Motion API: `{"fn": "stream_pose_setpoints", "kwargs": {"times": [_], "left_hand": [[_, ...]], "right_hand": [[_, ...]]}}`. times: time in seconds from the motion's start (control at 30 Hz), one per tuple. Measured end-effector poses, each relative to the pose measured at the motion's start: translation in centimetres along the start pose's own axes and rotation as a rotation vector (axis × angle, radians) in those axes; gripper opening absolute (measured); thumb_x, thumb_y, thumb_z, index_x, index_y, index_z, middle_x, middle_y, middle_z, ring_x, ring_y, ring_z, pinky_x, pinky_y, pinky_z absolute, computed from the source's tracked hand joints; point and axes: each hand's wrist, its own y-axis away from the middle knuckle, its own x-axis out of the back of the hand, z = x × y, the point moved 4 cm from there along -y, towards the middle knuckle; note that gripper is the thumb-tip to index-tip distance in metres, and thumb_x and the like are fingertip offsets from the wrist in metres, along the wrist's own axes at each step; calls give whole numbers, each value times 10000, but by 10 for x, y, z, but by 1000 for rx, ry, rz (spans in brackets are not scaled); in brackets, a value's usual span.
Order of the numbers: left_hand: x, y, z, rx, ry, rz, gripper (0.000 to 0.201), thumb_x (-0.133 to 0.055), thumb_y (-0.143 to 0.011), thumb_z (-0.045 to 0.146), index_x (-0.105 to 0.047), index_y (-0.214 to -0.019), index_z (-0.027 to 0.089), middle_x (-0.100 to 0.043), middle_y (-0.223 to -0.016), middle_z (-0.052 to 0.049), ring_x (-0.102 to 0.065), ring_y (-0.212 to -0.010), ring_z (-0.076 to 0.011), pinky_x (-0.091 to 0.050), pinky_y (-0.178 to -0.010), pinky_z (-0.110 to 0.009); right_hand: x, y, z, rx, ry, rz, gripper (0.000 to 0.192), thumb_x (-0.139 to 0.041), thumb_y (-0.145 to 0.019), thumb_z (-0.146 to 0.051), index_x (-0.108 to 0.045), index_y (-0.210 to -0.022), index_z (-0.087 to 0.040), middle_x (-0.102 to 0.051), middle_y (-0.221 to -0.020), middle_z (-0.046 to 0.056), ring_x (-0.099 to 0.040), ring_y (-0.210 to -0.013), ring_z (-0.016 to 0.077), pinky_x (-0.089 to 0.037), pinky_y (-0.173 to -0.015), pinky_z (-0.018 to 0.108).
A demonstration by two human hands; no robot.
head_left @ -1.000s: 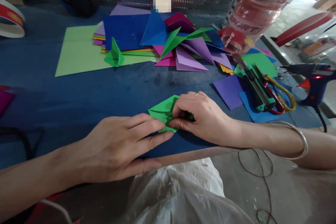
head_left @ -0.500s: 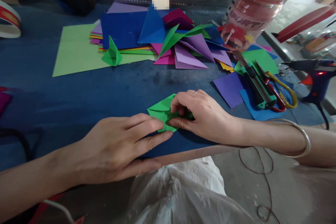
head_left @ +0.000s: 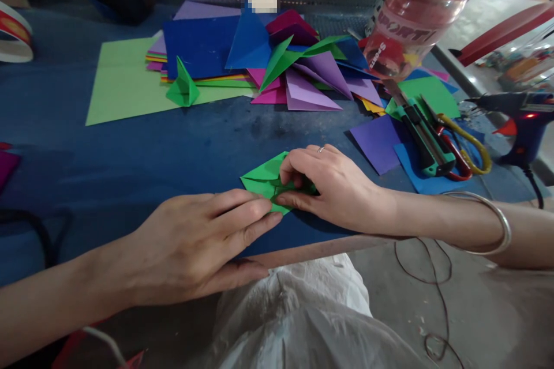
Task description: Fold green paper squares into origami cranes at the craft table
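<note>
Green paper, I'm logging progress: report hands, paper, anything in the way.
Left hand touches green paper at near side; right hand on its right part. Paper folded, on table. Knife, scissors off right, not in way.

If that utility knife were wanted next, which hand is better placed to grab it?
Probably the right hand: the utility knife lies on that side of the table, while the left hand is farther away. Both touch folded green paper.

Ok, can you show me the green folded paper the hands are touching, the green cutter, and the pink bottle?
Green folded paper [head_left: 262,186]: head view, on its uncovered left part.
Green cutter [head_left: 426,139]: head view, middle of its handle.
Pink bottle [head_left: 419,14]: head view, middle of its body.
</note>
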Motion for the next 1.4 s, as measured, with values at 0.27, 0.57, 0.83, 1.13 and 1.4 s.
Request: {"fn": "stream_pose_setpoints", "kwargs": {"times": [0.27, 0.57, 0.83, 1.13, 1.4], "left_hand": [[1, 0, -1, 24, 9, -5, 431, -643, -994, 360, -634, -1358, 130, -728, -1234, -104, -678, -1151, -260, -618, -924, -378], [0, -2, -2, 52, 18, -38, 383, -554, -1026, 374, -630, -1339, 166, -752, -1198, -74, -686, -1126, -235, -624, -874, -334], [4, 0, -1, 73, 85, -70, 370, -562, -1005, 272, -630, -1344, 138, -746, -1254, -62, -668, -1195, -217, -581, -1009, -310], [9, 7, -5, -8, 101, -146, 467, -588, -937, 214, -616, -1391, 109, -688, -1404, -95, -658, -1260, -238, -556, -1092, -312], [4, 12, 2, 44, 92, -33, 424, -508, -1012, 262, -585, -1409, 135, -693, -1376, -125, -635, -1315, -247, -564, -1098, -371]], "right_hand": [[-2, 4, -3, 18, 68, 24, 215, -703, -918, -337, -574, -995, -185, -659, -906, 23, -572, -823, 178, -304, -759, 325], [6, 6, 5, -18, 125, 10, 300, -716, -933, -424, -529, -1019, -205, -658, -1002, 53, -546, -879, 213, -318, -779, 340], [12, 13, 16, -22, 89, -12, 228, -682, -949, -312, -496, -1032, -209, -630, -1036, 49, -550, -926, 219, -338, -800, 355], [14, 15, 20, 8, 34, -46, 174, -630, -973, -253, -498, -1073, -199, -637, -1099, 73, -560, -965, 225, -369, -833, 373], [14, 14, 21, 10, 25, -15, 207, -683, -927, -239, -526, -1053, -190, -659, -1068, 75, -588, -957, 230, -390, -829, 376]]}}
